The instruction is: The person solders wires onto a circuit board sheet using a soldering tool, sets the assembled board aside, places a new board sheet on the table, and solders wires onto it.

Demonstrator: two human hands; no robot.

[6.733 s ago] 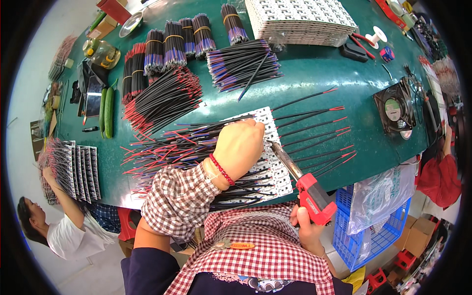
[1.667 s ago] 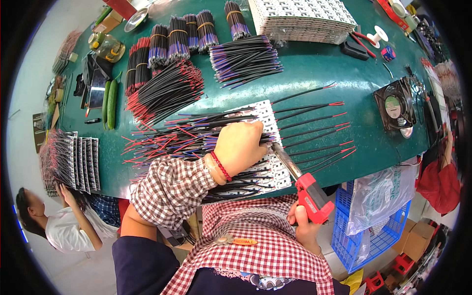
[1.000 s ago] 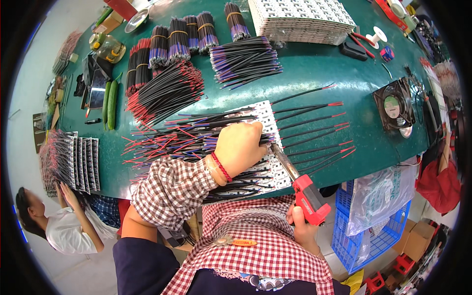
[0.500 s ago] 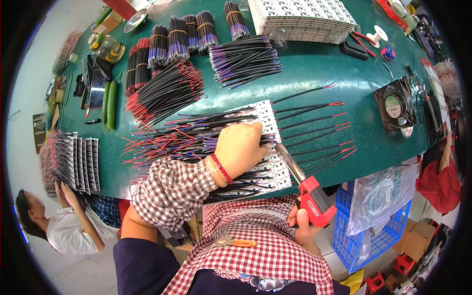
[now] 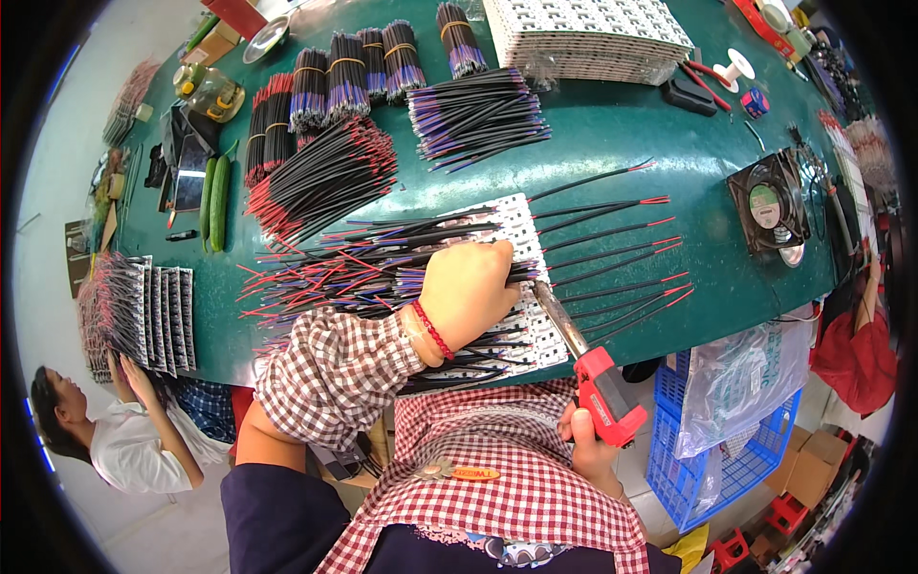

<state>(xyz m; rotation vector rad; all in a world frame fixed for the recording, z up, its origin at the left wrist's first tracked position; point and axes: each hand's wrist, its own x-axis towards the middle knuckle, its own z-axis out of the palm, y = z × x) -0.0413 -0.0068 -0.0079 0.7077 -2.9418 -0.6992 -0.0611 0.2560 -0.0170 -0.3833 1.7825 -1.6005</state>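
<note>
The left hand (image 5: 467,292) curls over the mid-frame white board (image 5: 523,230), fingertips and hold hidden, while the right hand (image 5: 593,448), wrapped round the soldering iron (image 5: 595,368), has swung its handle slightly left, tip still at the board.

The green desk (image 5: 631,129) bore a white circuit panel (image 5: 523,234), a panel stack (image 5: 588,40), a red-tipped wire heap (image 5: 327,182), a purple-tipped wire heap (image 5: 478,120), two cucumbers (image 5: 219,203) and a fan (image 5: 767,206).

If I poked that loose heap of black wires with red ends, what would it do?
The heap of wires would probably slide apart: no band shows around it, unlike the bundles behind it. Each strand looks long and thin, so it's likely bendy.
</note>
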